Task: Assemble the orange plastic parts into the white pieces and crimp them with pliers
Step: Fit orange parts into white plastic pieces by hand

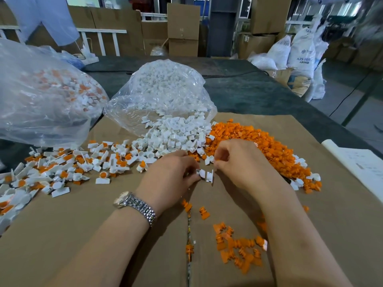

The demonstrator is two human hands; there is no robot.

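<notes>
Clearly mid-assembly: both hands meet over the cardboard sheet [83, 235] on the counter [238, 88]
Left hand [172, 179] pinches a white piece [202, 174] at its fingertips; right hand [238, 162] curls its fingers near a second white piece [210, 175], and whether it holds an orange part I cannot tell. Judging by this, fitting comes next, then crimping, yet no pliers show. Orange parts [259, 141] heap just right, loose white pieces [178, 135] spill from a clear bag [165, 90], finished ones [62, 166] lie left
</notes>
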